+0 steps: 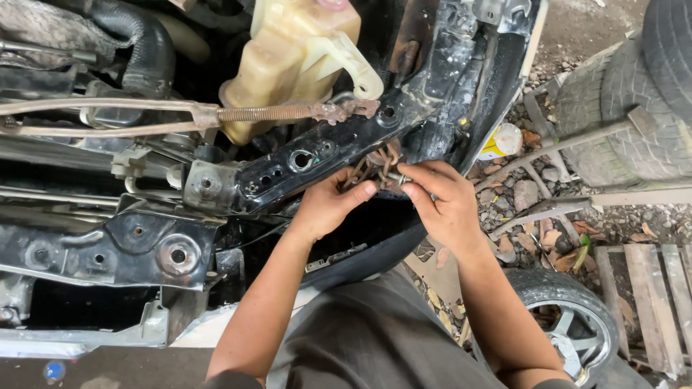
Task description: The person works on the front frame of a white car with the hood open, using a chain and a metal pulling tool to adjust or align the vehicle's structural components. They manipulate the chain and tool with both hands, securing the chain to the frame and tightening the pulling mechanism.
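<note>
Two bare hands meet over a stripped car front, where most of the view is dark metal: a black crossmember (328, 155) runs slantwise from lower left up to the right, with a yellowed plastic reservoir (299, 54) standing behind it and a thick black hose (144, 43) at upper left. A rusty threaded rod (267, 113) lies nearly level above the crossmember, its end touching the beam near a bolt hole. To the right, on stony ground strewn with dry leaves, worn tyres (634, 94) are stacked, an alloy wheel (566, 331) sits by the person's knee, and wooden slats (649, 295) lie beyond it.

A rusty chain (375, 164) hangs bunched under the crossmember's right end, just above both hands and between them. Its links trail down from the beam toward the fingers. The left hand (328, 209) is pinched narrowly on the lower links. The right hand (440, 202) is curled close, thumb and forefinger seemingly nipping a small bolt (398, 178), though it is too small to be sure. Both hands are equally near the chain.
</note>
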